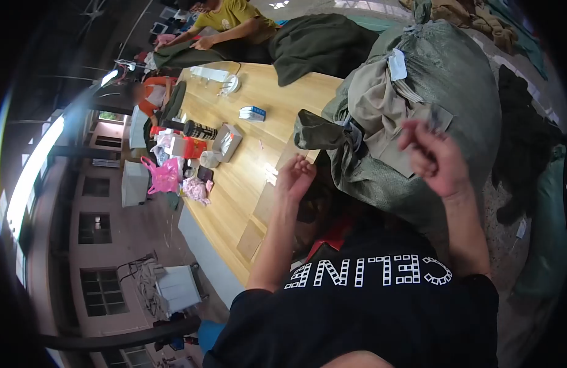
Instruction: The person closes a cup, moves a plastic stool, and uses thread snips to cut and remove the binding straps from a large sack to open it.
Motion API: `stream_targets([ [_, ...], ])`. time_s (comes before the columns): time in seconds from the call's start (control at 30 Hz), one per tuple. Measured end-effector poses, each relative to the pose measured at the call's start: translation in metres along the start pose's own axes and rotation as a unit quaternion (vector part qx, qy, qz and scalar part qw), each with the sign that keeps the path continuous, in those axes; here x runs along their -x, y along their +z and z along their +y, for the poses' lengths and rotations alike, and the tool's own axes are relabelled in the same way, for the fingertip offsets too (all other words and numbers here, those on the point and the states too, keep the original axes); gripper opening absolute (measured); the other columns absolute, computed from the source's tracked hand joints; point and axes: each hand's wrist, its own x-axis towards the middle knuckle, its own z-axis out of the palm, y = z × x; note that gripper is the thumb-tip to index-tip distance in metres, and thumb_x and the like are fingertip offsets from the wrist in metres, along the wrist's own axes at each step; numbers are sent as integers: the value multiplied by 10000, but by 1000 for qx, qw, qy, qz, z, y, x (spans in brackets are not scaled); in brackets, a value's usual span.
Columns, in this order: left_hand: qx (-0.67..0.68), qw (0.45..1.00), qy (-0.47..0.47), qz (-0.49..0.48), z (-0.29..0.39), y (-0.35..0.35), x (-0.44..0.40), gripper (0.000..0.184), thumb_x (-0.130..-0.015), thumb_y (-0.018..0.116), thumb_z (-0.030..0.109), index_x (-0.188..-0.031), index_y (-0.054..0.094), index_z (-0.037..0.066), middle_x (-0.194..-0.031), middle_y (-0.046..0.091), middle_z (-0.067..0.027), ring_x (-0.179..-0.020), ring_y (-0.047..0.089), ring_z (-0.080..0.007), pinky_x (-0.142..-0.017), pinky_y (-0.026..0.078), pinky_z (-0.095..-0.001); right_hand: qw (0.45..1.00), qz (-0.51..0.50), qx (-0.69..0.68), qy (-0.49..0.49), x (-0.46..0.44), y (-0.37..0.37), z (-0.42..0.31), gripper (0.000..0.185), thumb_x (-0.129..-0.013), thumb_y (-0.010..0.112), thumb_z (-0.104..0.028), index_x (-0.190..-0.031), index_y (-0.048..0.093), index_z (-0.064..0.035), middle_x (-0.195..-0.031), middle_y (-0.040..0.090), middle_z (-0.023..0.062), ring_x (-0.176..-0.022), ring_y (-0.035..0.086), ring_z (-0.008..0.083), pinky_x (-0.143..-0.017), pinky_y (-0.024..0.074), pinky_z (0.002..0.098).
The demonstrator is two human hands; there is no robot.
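While the left hand sat half-curled between the tabletop and the green sack, the right hand was at the tan cloth, fingers bent. Couldn't tell if either gripped anything; dark blur past right fingertips. Cloth lay bunched against the sack, white label at its top.

The wooden table bears dark cloth, a small box, an open tray and, seemingly, a black canister.
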Motion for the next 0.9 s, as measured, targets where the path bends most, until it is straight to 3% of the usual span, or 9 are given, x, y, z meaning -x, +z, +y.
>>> stream_targets([
  [0.03, -46, 988, 24, 144, -5, -4, -18, 40, -784, 491, 36, -788, 481, -3, -651, 465, -46, -618, 459, -155, -607, 429, -280, 999, 14, 17, 37, 4, -3, 14, 257, -889, 409, -193, -1040, 518, -18, -820, 577, 75, -406, 285, 4, -356, 236, 147],
  [0.1, -80, 986, 0, 146, 3, -41, -76, 93, -782, 511, 54, -839, 491, -18, -720, 510, -77, -679, 505, -178, -620, 446, -287, 995, 30, 51, 86, 13, -8, 39, 243, -882, 425, -185, -1020, 532, -16, -820, 581, 74, -415, 303, 1, -361, 246, 148],
  [0.2, -256, 966, 19, -30, -22, 7, -89, 132, -775, 558, 114, -887, 542, 45, -759, 574, -47, -682, 561, -156, -579, 444, -249, 988, 48, 108, 102, 23, -16, 57, 224, -874, 438, -166, -1004, 544, -17, -831, 583, 66, -421, 311, -3, -365, 252, 149],
  [0.33, -560, 826, -51, -25, -37, 36, -96, 173, -749, 606, 110, -903, 567, 41, -777, 582, -21, -671, 564, -116, -594, 449, -222, 972, 86, 216, 42, 21, -20, 54, 293, -831, 497, -99, -1110, 483, -14, -833, 561, 37, -513, 390, 11, -437, 327, 156],
  [0.47, -728, 663, 171, -33, -49, 28, -92, 149, -753, 569, 96, -814, 592, -37, -659, 595, -46, -570, 538, -124, -548, 443, -247, 916, 65, 392, -58, -7, -2, 70, 549, -718, 598, -48, -1221, 377, -45, -774, 555, 28, -688, 516, 64, -580, 425, 207],
  [0.6, -465, 863, 196, -29, -51, 8, -69, 127, -764, 544, 76, -857, 562, -9, -684, 566, -38, -601, 494, -71, -540, 397, -204, 837, 36, 531, -126, -47, -7, 113, 302, -736, 573, -81, -1021, 514, -3, -698, 588, 18, -614, 520, 70, -578, 430, 224],
  [0.67, -193, 979, 37, -52, -22, -13, -62, 133, -772, 546, 87, -880, 548, 10, -675, 539, -22, -579, 468, -73, -521, 364, -200, 880, 55, 459, -111, -62, 1, 113, 217, -758, 548, -79, -962, 541, -4, -686, 592, 11, -565, 482, 53, -528, 393, 206],
  [0.8, 31, 963, -142, -227, -6, -5, 26, 192, -830, 484, 154, -933, 519, -4, -792, 561, -68, -618, 489, -125, -507, 368, -260, 952, 113, 274, -73, -81, 41, 80, 173, -807, 501, -78, -962, 552, -19, -762, 596, 18, -570, 413, 13, -485, 318, 174],
  [0.9, -294, 893, -38, -338, 10, 26, 62, 229, -823, 498, 193, -812, 562, -26, -671, 544, -87, -524, 464, -151, -467, 347, -279, 945, 30, 323, -41, -73, 60, 75, 147, -813, 514, -70, -929, 578, -6, -887, 596, 33, -759, 493, 44, -657, 394, 189],
])
